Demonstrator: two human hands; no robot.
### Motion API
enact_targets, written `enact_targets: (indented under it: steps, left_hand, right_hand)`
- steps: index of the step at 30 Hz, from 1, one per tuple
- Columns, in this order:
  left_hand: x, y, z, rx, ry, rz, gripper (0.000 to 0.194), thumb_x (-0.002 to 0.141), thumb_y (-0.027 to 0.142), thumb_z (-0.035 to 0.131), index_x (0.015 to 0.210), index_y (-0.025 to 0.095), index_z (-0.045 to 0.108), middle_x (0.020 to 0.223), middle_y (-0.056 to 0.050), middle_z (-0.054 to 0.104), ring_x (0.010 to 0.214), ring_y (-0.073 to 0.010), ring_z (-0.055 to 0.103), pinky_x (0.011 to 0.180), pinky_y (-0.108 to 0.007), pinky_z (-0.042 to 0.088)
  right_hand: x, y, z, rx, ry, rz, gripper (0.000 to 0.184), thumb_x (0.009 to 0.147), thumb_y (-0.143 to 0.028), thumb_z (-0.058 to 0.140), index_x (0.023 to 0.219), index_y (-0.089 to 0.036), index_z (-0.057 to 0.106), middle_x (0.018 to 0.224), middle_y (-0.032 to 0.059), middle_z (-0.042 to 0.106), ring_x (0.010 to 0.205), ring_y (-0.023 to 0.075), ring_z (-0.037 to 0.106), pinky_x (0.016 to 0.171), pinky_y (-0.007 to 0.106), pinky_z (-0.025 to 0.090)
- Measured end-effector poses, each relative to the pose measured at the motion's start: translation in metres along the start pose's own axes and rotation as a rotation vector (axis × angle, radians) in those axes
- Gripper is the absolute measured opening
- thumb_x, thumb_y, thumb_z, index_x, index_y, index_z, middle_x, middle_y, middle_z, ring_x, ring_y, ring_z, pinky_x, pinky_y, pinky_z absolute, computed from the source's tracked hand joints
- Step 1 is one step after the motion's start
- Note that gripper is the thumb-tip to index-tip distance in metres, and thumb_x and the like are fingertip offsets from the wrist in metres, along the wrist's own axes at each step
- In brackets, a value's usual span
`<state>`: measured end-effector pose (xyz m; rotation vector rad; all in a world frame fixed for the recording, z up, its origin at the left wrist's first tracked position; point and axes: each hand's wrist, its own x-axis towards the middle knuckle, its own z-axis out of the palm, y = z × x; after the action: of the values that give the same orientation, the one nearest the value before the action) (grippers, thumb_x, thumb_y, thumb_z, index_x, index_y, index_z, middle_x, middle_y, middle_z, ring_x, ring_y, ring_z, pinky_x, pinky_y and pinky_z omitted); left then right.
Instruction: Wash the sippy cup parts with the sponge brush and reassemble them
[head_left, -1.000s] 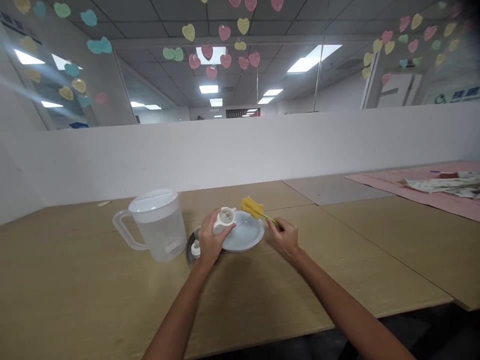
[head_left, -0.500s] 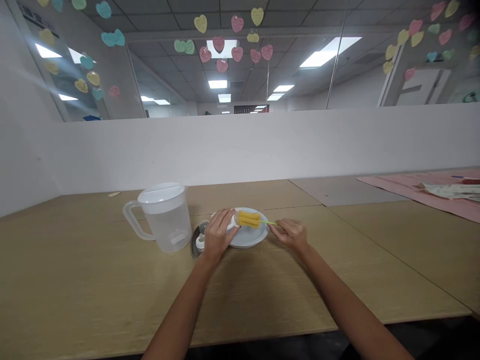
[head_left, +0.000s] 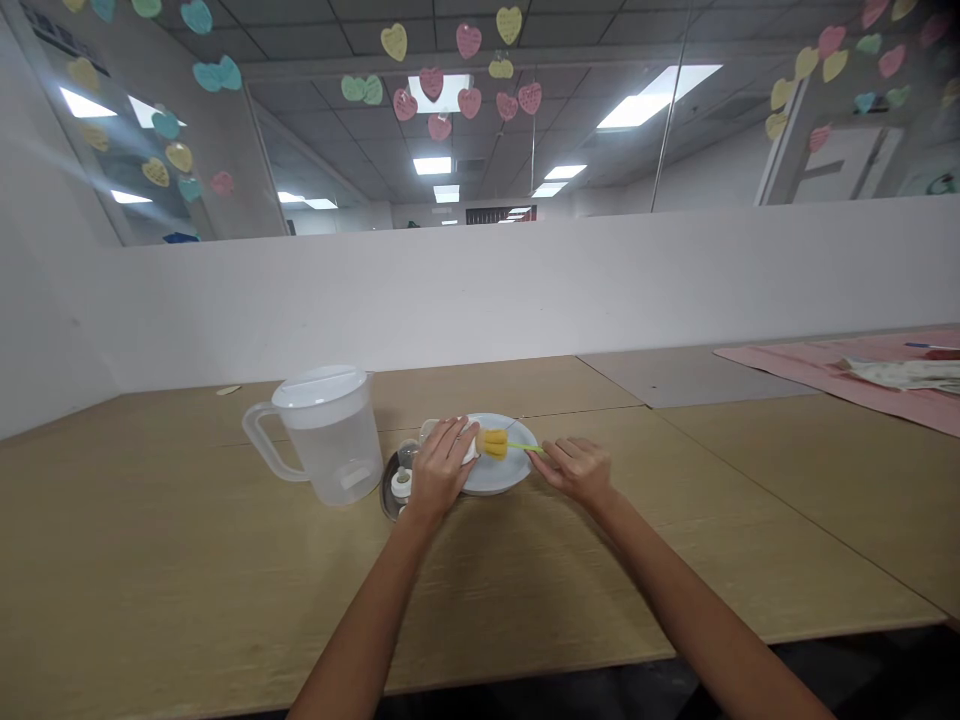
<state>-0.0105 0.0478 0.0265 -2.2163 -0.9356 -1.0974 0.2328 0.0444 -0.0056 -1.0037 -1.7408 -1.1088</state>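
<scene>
The landmark is the white plate (head_left: 499, 482), which rests on the wooden bench (head_left: 300, 600). Well to the left of the plate stands an upright, lidded clear pitcher (head_left: 335, 450), its handle pointing left. Between pitcher and plate lies a dark round tray (head_left: 387, 492) bearing a white-collared part (head_left: 402, 484) and a clear rounded piece (head_left: 408, 453). At the plate's left side, the left hand (head_left: 440, 465) is clenched around a bottle (head_left: 471, 444); the fingers hide most of its body. Above the plate, the yellow sponge brush (head_left: 493, 444) lies roughly level, its left end in the bottle's mouth and its thin green handle (head_left: 521, 447) extending right. At the plate's right side, the right hand (head_left: 577, 467) grasps the end of this handle, fingers folded. Farther right of the plate, toward the wall (head_left: 465, 300), are a gray sheet (head_left: 675, 380) and then a pink cloth (head_left: 795, 368) with a pale patterned fabric (head_left: 900, 375) on it.
</scene>
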Motion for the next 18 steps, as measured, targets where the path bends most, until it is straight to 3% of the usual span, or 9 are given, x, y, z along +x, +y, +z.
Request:
enact_targets:
  steps: [3,7,11,18]
  left_hand:
    - [0.001,0.004,0.001,0.006,-0.017,0.039,0.037,0.088,0.027,0.046,0.124,0.02,0.053,0.121,-0.01,0.06,0.117,-0.0232,0.052,0.103,-0.04,0.041]
    - [0.002,0.012,0.003,0.004,-0.005,0.069,0.039,0.087,0.027,0.047,0.125,0.018,0.051,0.121,-0.011,0.06,0.116,-0.0232,0.052,0.102,-0.04,0.041]
    - [0.003,0.02,0.007,0.004,-0.014,0.116,0.039,0.087,0.024,0.047,0.125,0.017,0.051,0.12,-0.011,0.06,0.115,-0.0229,0.052,0.102,-0.04,0.042]
    - [0.004,0.011,0.009,0.002,-0.01,0.102,0.039,0.086,0.024,0.05,0.124,0.016,0.052,0.12,-0.011,0.06,0.115,-0.0235,0.052,0.101,-0.04,0.042]
  right_hand:
    - [0.001,-0.01,-0.001,0.022,0.019,-0.017,0.027,0.083,-0.036,0.056,0.064,-0.019,0.064,0.049,0.0002,0.051,0.049,0.0097,0.045,0.052,0.027,0.026]
    - [-0.001,-0.023,0.001,0.183,0.011,-0.081,0.019,0.085,-0.023,0.052,0.097,-0.018,0.067,0.061,0.0024,0.062,0.055,0.0099,0.052,0.055,0.026,0.032]
    - [0.002,-0.025,0.001,0.218,0.009,-0.065,0.014,0.086,-0.021,0.052,0.085,-0.017,0.065,0.069,0.0042,0.067,0.058,0.0093,0.056,0.059,0.024,0.035]
    - [0.004,-0.02,0.001,0.222,-0.01,-0.005,0.014,0.085,-0.025,0.057,0.077,-0.017,0.066,0.055,0.0007,0.062,0.051,0.009,0.054,0.054,0.023,0.033]
